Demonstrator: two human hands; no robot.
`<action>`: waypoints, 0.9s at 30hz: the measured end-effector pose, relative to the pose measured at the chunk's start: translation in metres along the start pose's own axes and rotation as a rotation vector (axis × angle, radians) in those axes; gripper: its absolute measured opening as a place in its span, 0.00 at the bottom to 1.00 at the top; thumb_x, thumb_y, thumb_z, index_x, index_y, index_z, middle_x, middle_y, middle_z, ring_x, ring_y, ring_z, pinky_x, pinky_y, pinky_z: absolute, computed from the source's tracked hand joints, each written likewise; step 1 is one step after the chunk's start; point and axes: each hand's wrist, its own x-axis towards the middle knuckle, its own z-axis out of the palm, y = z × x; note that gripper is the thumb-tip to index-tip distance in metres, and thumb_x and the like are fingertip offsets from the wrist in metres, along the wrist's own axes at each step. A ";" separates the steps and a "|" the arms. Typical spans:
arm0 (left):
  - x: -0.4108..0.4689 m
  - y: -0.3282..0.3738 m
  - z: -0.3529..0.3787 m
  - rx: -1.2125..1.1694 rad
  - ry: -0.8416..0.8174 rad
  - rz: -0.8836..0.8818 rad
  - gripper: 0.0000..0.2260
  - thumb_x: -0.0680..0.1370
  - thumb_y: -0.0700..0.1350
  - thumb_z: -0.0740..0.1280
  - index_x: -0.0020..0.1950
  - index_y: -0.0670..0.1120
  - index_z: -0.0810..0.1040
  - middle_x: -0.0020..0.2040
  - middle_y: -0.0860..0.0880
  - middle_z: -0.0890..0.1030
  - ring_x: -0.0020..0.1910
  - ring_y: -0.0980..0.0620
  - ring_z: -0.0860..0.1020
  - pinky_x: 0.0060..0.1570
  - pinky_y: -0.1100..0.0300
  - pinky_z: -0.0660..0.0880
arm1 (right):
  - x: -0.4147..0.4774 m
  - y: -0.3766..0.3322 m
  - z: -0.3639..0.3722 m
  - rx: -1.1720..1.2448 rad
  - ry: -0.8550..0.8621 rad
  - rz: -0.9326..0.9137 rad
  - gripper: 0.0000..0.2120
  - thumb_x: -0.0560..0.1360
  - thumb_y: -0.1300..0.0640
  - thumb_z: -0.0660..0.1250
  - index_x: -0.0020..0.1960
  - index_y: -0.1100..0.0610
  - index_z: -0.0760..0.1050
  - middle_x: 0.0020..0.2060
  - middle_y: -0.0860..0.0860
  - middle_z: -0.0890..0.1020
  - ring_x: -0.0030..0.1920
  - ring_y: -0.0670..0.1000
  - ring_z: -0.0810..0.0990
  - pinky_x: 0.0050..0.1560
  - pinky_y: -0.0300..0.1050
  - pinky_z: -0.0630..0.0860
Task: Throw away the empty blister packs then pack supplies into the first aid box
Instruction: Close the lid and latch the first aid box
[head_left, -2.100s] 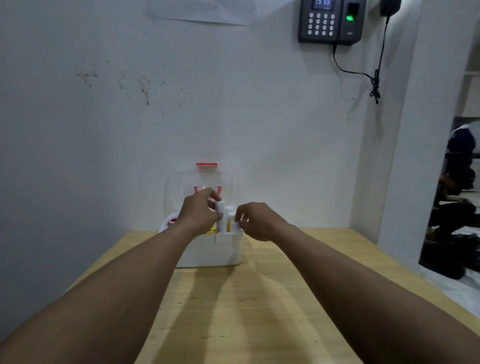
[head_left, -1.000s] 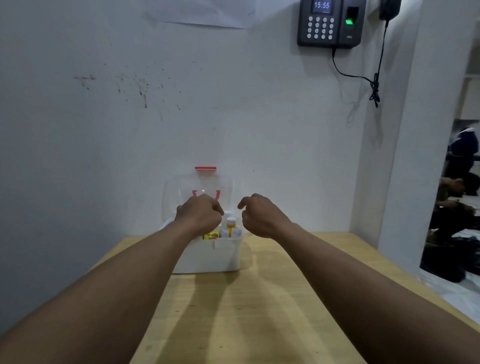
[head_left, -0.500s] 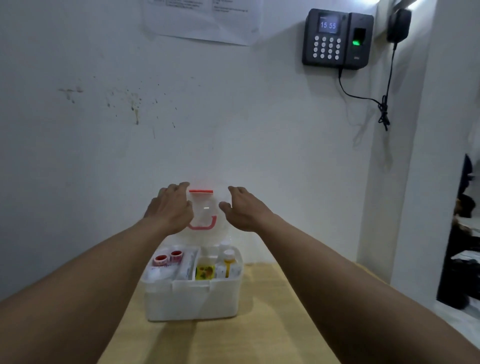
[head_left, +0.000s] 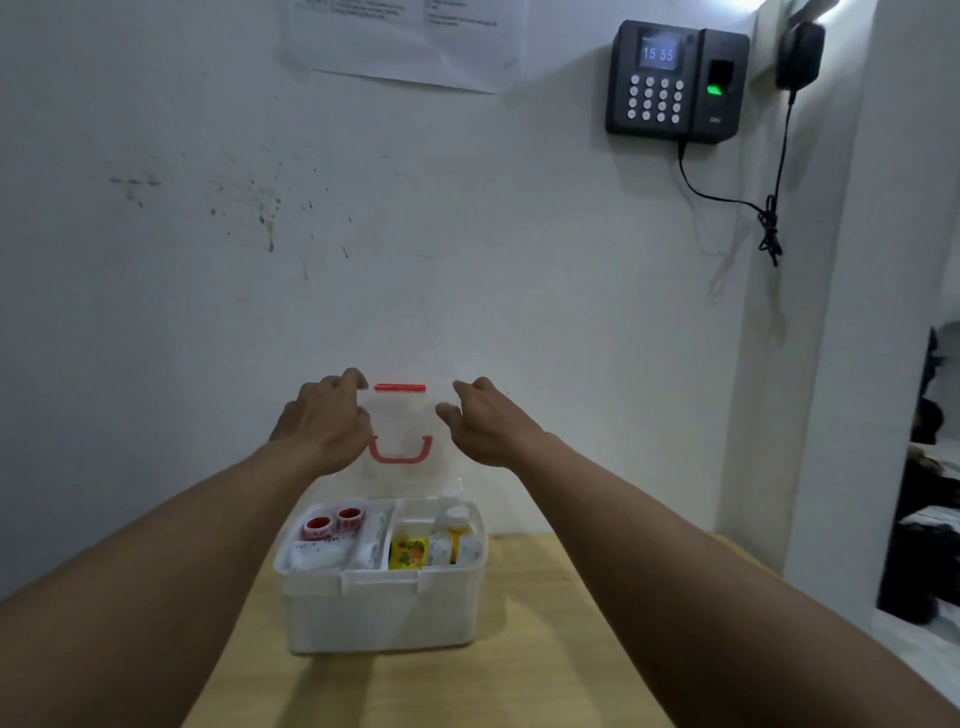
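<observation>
A white first aid box (head_left: 384, 613) stands on the wooden table, its clear lid (head_left: 400, 415) raised upright against the wall, with a red handle (head_left: 400, 454) and a red clasp (head_left: 400, 387). Inside lie two red tape rolls (head_left: 332, 522), white bandage rolls (head_left: 319, 553), a yellow packet (head_left: 409, 553) and a small bottle with an orange label (head_left: 457, 525). My left hand (head_left: 327, 423) grips the lid's upper left edge. My right hand (head_left: 480, 423) grips its upper right edge.
The table (head_left: 545, 649) butts against a white wall. A black keypad clock (head_left: 675, 78) with a dangling cable hangs high on the right. A white pillar (head_left: 831, 364) stands at the right, with a dark doorway beyond it.
Both hands left the bottles inside the box and rose to the top corners of the upright lid. The view drew closer to the box and tilted upward.
</observation>
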 end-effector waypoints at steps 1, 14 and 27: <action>-0.003 0.001 -0.002 -0.027 0.017 0.004 0.16 0.81 0.47 0.57 0.68 0.47 0.67 0.65 0.41 0.76 0.58 0.41 0.76 0.54 0.47 0.75 | -0.004 -0.001 -0.002 -0.007 0.007 -0.006 0.24 0.84 0.48 0.52 0.74 0.63 0.63 0.70 0.62 0.66 0.69 0.63 0.68 0.66 0.56 0.66; -0.092 -0.004 -0.009 -0.065 0.084 0.033 0.20 0.82 0.51 0.55 0.72 0.48 0.72 0.70 0.45 0.75 0.69 0.41 0.70 0.66 0.45 0.70 | -0.079 -0.009 0.011 0.147 0.028 -0.005 0.21 0.82 0.56 0.58 0.75 0.57 0.61 0.65 0.60 0.73 0.62 0.58 0.74 0.54 0.48 0.70; -0.155 -0.018 0.011 -0.185 0.061 -0.010 0.19 0.80 0.53 0.57 0.60 0.45 0.82 0.59 0.45 0.82 0.60 0.43 0.76 0.56 0.51 0.75 | -0.124 -0.018 0.037 0.110 -0.075 0.086 0.22 0.82 0.51 0.56 0.73 0.60 0.69 0.71 0.57 0.72 0.70 0.57 0.70 0.65 0.48 0.67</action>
